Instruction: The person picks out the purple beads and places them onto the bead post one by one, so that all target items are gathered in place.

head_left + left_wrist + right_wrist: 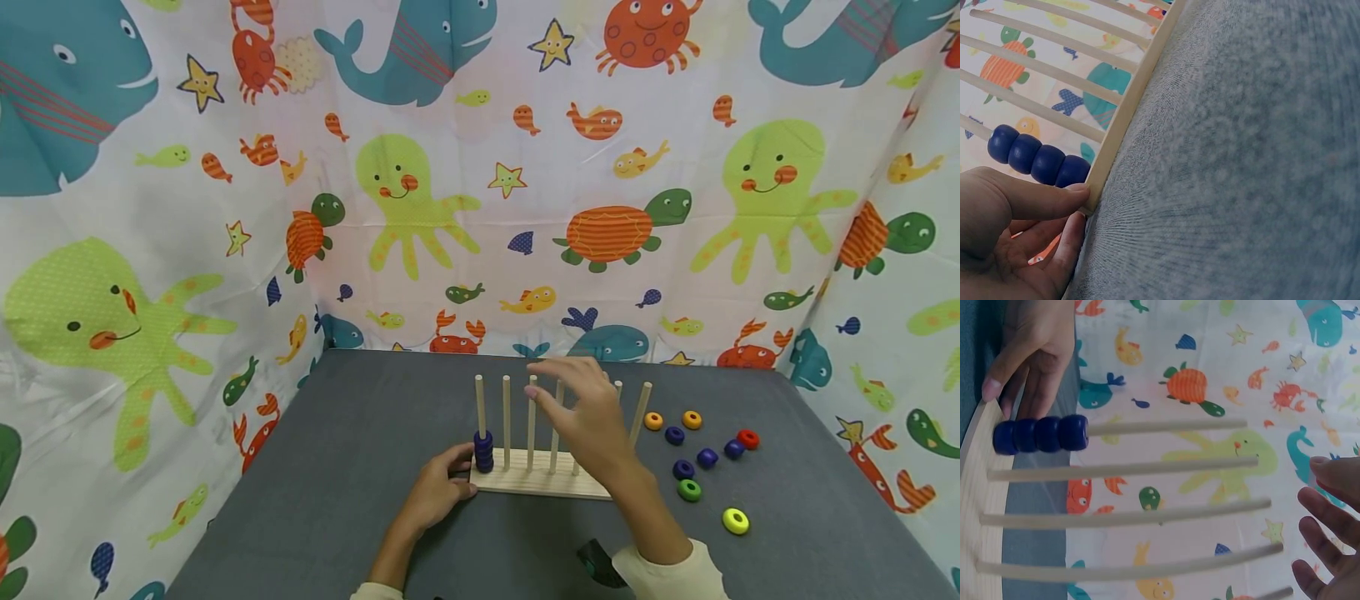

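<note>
A wooden peg stand (536,482) with upright pegs stands on the grey table. Its leftmost peg carries a stack of several dark blue beads (483,452); in the right wrist view the neighbouring pegs are bare. My left hand (435,490) grips the left end of the base, thumb on the near edge and fingers at the far side, beside the blue beads. Above the right half of the stand is my right hand (590,414), holding nothing, its fingers apart and slightly bent near the peg tops. It hides parts of the right-hand pegs.
Loose beads lie right of the stand: orange (654,421), several blue (707,457), red (747,439), green (689,490) and yellow (736,522). A black object (600,563) is by my right sleeve. A sea-animal printed cloth (510,308) hangs around the table's back and sides.
</note>
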### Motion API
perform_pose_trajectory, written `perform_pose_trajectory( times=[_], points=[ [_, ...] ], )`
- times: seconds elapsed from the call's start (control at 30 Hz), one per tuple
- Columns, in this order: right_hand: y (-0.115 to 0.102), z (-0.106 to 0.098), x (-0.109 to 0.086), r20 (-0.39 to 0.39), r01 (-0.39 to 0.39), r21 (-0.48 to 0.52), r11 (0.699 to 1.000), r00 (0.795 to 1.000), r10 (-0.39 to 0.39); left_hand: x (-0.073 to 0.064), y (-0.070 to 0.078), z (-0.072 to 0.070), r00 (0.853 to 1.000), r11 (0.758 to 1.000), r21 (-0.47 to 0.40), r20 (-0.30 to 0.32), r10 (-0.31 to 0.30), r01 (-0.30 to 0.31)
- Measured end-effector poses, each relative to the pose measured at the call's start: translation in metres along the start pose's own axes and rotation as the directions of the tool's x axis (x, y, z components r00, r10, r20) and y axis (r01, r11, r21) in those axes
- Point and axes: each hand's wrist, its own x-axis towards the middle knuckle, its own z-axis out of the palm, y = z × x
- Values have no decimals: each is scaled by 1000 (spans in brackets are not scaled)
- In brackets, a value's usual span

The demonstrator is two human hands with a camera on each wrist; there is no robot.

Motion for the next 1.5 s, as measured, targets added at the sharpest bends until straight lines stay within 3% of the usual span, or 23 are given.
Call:
perform_pose_trajectory(
  times=[0.6,0.97,1.3,1.5],
  points=[
    [25,-47,-31,-197,-75,-32,997,978,67,2,0,0,1000,1000,27,3,0,0],
    [51,-66,-49,-363,-146,-44,988,924,121,-1,2,1,1000,999,42,4,-14,14],
    [81,-78,-69,-372,-249,-78,966,906,203,0,1,-1,1000,999,39,8,-8,7],
    [97,-79,-82,-355,-338,-108,935,891,282,0,0,0,1000,999,38,9,-14,14]
  ],
)
